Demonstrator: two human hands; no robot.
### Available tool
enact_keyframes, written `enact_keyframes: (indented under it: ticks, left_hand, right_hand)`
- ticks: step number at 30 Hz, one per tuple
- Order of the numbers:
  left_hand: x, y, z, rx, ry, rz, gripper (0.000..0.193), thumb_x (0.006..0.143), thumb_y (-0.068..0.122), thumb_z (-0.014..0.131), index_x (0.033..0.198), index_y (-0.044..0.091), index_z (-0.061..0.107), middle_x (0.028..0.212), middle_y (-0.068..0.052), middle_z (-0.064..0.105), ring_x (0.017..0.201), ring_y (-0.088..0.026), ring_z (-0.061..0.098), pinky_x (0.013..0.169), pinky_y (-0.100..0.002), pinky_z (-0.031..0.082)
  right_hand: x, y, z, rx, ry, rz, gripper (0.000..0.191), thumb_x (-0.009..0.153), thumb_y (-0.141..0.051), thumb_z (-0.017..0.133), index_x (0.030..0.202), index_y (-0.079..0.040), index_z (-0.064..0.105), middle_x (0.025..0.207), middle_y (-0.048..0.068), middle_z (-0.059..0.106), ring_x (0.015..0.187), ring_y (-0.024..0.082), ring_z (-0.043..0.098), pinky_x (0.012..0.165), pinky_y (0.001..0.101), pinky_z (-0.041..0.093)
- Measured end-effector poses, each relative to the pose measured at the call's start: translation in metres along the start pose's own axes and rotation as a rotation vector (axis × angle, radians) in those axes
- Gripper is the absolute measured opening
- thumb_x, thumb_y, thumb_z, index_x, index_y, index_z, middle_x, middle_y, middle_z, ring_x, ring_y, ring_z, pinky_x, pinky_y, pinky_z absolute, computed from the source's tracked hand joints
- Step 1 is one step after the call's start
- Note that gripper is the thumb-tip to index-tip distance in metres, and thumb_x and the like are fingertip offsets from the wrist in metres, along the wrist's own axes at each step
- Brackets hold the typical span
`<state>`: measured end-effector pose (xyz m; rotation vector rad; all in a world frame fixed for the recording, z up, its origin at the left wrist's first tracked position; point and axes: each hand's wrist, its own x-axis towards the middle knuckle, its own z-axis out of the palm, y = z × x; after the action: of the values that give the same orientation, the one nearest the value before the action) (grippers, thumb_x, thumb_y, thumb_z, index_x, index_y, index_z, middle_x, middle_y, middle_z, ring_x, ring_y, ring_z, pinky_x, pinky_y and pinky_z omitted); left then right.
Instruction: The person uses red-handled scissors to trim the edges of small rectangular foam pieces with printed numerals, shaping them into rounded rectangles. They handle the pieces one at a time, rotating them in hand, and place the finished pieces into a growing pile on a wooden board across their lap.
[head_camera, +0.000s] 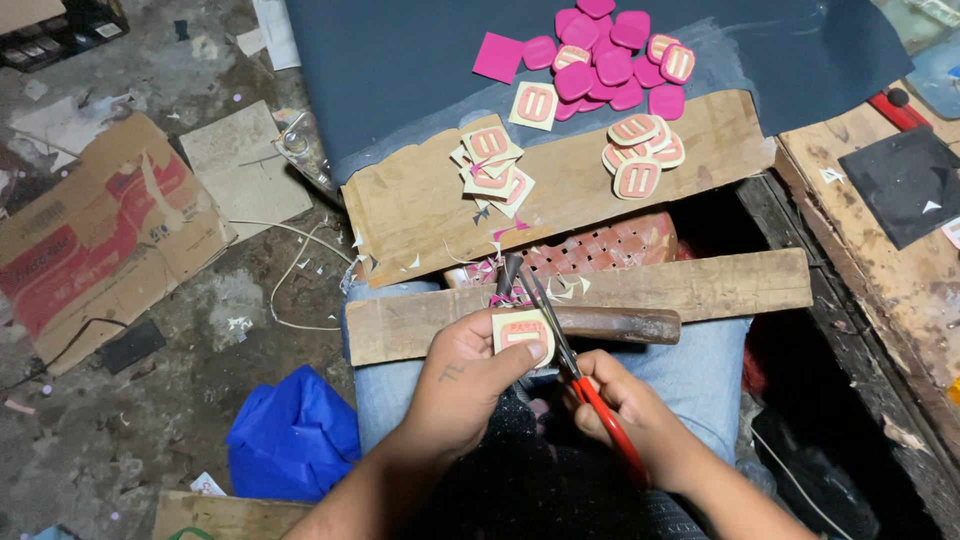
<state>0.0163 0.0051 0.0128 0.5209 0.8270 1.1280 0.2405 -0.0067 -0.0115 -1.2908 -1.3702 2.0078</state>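
My left hand (470, 375) pinches a small cream patch with a pink emblem (521, 331) over my lap. My right hand (615, 395) grips red-handled scissors (585, 385), whose blades (545, 305) run up along the patch's right edge. A stack of square uncut patches (492, 165) lies on the wooden board (420, 215) ahead, and a few rounded trimmed ones (640, 155) sit further right on it. A pile of pink rounded pieces (610, 60) rests on the dark blue sheet (420, 70) beyond.
A hammer with a wooden handle (610, 325) lies on a plank (700, 285) across my knees. A blue bag (292, 435) and flattened cardboard (95, 235) sit on the floor to the left. A wooden bench (890, 270) with a black square stands at right.
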Motion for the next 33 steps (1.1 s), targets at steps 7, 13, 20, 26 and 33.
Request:
enact_keyframes:
  ticks: [7, 13, 20, 26, 33]
  left_hand:
    - [-0.001, 0.007, -0.004, 0.008, -0.027, -0.028, 0.021, 0.090, -0.001, 0.066, 0.109, -0.006, 0.071, 0.101, -0.010, 0.076, 0.092, -0.015, 0.070, 0.086, -0.030, 0.055]
    - [0.004, 0.015, -0.012, 0.105, -0.084, -0.071, 0.020, 0.088, -0.002, 0.063, 0.105, -0.008, 0.072, 0.096, -0.010, 0.075, 0.086, -0.015, 0.068, 0.080, -0.030, 0.053]
    - [0.006, 0.033, -0.020, 0.305, -0.180, -0.167, 0.024, 0.083, 0.001, 0.060, 0.102, -0.006, 0.073, 0.092, -0.008, 0.075, 0.081, -0.014, 0.069, 0.077, -0.029, 0.055]
    - [0.009, 0.036, -0.021, 0.282, -0.193, -0.150, 0.025, 0.086, 0.001, 0.062, 0.108, -0.005, 0.071, 0.097, -0.008, 0.075, 0.085, -0.014, 0.070, 0.081, -0.029, 0.057]
    - [0.008, 0.011, -0.007, -0.079, 0.040, 0.034, 0.021, 0.096, 0.001, 0.062, 0.114, -0.008, 0.069, 0.103, -0.014, 0.075, 0.089, -0.018, 0.070, 0.083, -0.035, 0.057]
  right_hand:
    - [-0.006, -0.003, -0.008, -0.014, 0.052, 0.050, 0.029, 0.082, -0.010, 0.070, 0.109, -0.006, 0.060, 0.083, -0.001, 0.058, 0.068, 0.007, 0.051, 0.059, 0.0236, 0.042]
    - [-0.014, -0.007, -0.017, 0.036, 0.016, 0.158, 0.016, 0.090, -0.010, 0.065, 0.104, -0.006, 0.060, 0.065, -0.004, 0.049, 0.055, 0.007, 0.042, 0.050, 0.0242, 0.033]
    - [-0.019, -0.012, -0.025, -0.069, -0.027, 0.161, 0.013, 0.091, -0.008, 0.062, 0.103, -0.005, 0.063, 0.067, -0.003, 0.056, 0.057, 0.006, 0.046, 0.052, 0.0235, 0.036]
    - [-0.019, -0.009, -0.025, -0.134, 0.029, 0.173, 0.013, 0.089, -0.007, 0.069, 0.101, -0.005, 0.065, 0.069, -0.004, 0.059, 0.059, 0.005, 0.047, 0.053, 0.0223, 0.037]
    - [-0.010, -0.001, -0.015, -0.093, 0.087, 0.167, 0.023, 0.084, -0.008, 0.075, 0.102, -0.008, 0.062, 0.069, -0.005, 0.058, 0.058, 0.005, 0.048, 0.051, 0.0229, 0.038]
